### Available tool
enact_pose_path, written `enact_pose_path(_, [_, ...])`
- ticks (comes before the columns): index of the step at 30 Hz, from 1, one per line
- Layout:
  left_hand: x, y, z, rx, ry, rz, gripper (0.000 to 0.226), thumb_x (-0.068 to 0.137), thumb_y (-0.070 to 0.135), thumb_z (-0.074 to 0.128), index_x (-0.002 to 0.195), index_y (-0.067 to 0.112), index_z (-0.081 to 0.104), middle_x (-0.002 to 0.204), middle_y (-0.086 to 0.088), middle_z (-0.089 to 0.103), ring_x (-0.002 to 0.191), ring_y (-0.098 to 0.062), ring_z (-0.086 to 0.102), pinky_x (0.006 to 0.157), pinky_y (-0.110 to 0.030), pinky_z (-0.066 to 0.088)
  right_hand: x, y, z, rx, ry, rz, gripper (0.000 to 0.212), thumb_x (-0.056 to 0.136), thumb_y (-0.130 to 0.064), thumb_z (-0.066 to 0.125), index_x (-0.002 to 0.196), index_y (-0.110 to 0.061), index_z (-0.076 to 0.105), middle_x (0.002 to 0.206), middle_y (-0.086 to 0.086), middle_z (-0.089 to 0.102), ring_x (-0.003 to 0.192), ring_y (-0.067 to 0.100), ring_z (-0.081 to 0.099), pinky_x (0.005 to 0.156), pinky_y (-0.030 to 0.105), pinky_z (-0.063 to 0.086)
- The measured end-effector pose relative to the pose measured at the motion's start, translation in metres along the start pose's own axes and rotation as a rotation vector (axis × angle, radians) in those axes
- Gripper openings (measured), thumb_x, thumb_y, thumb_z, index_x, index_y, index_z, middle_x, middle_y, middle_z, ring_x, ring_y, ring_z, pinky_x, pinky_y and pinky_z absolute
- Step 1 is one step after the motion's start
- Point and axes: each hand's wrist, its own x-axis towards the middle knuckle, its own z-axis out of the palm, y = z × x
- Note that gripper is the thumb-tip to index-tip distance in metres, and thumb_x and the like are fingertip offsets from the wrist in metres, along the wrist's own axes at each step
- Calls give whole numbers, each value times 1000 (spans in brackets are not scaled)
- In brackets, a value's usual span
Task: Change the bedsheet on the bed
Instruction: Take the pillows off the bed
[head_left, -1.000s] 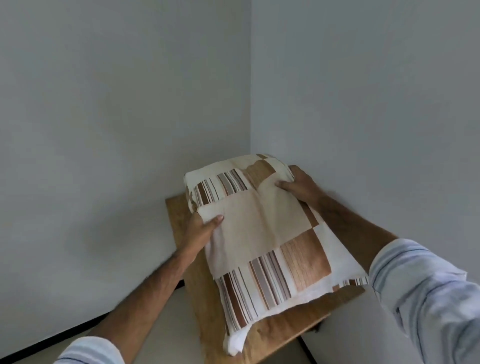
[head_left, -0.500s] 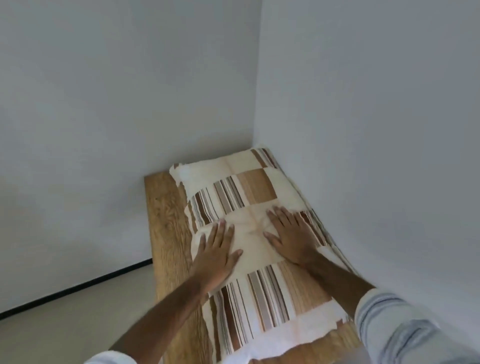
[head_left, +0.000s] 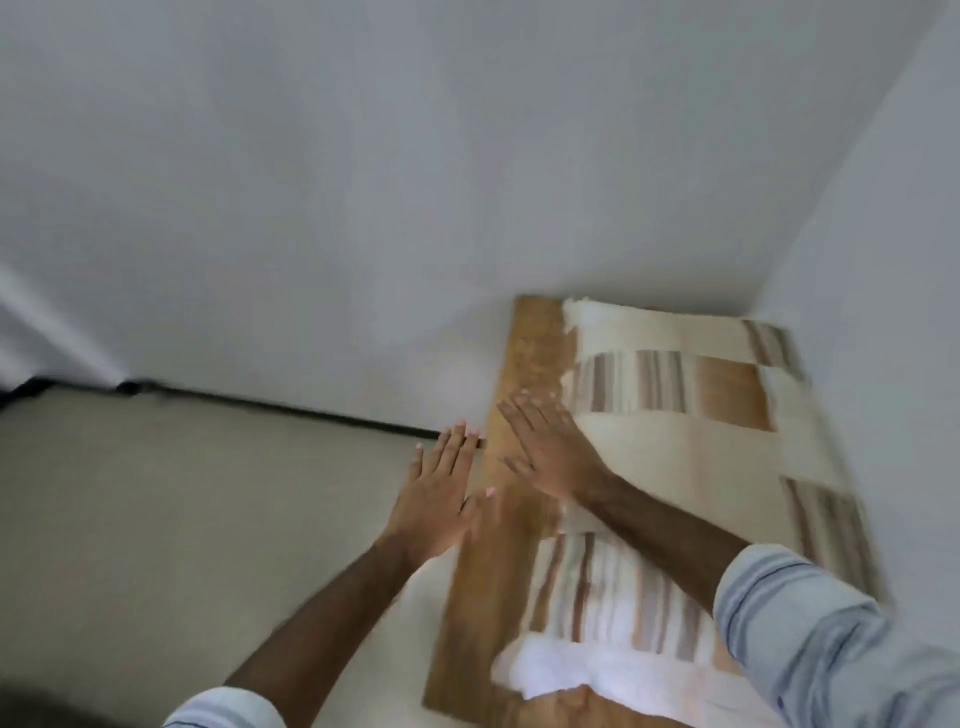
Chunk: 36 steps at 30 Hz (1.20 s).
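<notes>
Bedsheet folded on wooden board

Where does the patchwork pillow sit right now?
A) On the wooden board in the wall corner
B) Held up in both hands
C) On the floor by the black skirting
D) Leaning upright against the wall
A: the patchwork pillow lies flat on the wooden board in the corner, with the left hand and right hand open and gripping nothing.
</notes>
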Motion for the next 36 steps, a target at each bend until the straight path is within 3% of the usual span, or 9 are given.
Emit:
enact_pose_path(3, [-99, -80, -6, 7, 84, -253, 77, 101, 59, 23, 160, 10, 23, 167, -10, 21, 150, -29, 32, 116, -57, 33, 44, -103, 16, -13, -63, -238, 75, 94, -58, 29, 154, -12, 33, 159, 11, 34, 146, 30, 34, 116, 57, 30])
enact_pose_path(5, [-192, -127, -5, 20, 120, -455, 77, 101, 60, 22, 159, 10, 26, 166, -10, 25, 149, -30, 35, 114, -56, 34, 58, -195, 29, -42, -79, -432, 75, 95, -59, 26, 154, -12, 33, 158, 12, 34, 145, 30, 35, 117, 56, 28])
enact_pose_path(11, [-488, -185, 11, 76, 176, -945, 74, 98, 56, 25, 156, 10, 32, 163, -13, 31, 148, -31, 37, 111, -60, 39, 12, -491, 54, -41, -74, -934, 74, 97, -59, 29, 156, -15, 27, 161, 8, 30, 147, 28, 29, 121, 52, 19])
enact_pose_path(14, [-640, -176, 18, 68, 218, -1222, 73, 99, 54, 27, 155, 9, 36, 164, -12, 29, 150, -31, 33, 113, -63, 36, -50, -638, 67, -28, -82, -1158, 76, 95, -59, 27, 155, -13, 31, 160, 9, 32, 146, 28, 32, 120, 54, 23])
enact_pose_path(17, [-763, -158, 24, 47, 284, -1441, 72, 104, 53, 32, 161, 12, 16, 170, -9, 9, 156, -29, 12, 122, -60, 16, -117, -755, 77, -24, -102, -1341, 78, 93, -61, 24, 154, -13, 33, 160, 9, 33, 147, 28, 32, 118, 55, 25])
enact_pose_path(20, [-866, -130, 32, 61, 338, -1649, 73, 106, 50, 36, 162, 14, 8, 170, -8, 2, 157, -28, 3, 124, -56, 4, -187, -854, 93, -64, -123, -1535, 79, 95, -63, 18, 156, -14, 26, 163, 9, 25, 150, 28, 25, 121, 54, 19])
enact_pose_path(27, [-1064, -84, 74, 33, 325, -1999, 73, 104, 46, 42, 162, 11, 13, 170, -10, 10, 157, -29, 7, 124, -58, 12, -329, -1045, 138, -42, -192, -1905, 73, 102, -57, 32, 159, -15, 15, 165, 10, 16, 152, 29, 18, 123, 54, 12])
enact_pose_path(31, [-1162, -69, 86, 2, 303, -2161, 73, 104, 44, 41, 162, 12, 11, 170, -9, 4, 157, -28, 4, 124, -57, 8, -408, -1149, 161, -33, -261, -2049, 82, 94, -65, 10, 159, -16, 10, 166, 10, 12, 153, 30, 14, 122, 52, 8])
enact_pose_path(36, [-1284, -48, 93, 2, 255, -2297, 71, 101, 51, 26, 160, 11, 24, 168, -11, 18, 155, -30, 18, 121, -59, 14, -506, -1276, 174, 9, -316, -2185, 73, 102, -55, 33, 160, -16, 10, 167, 8, 8, 153, 28, 13, 122, 53, 5])
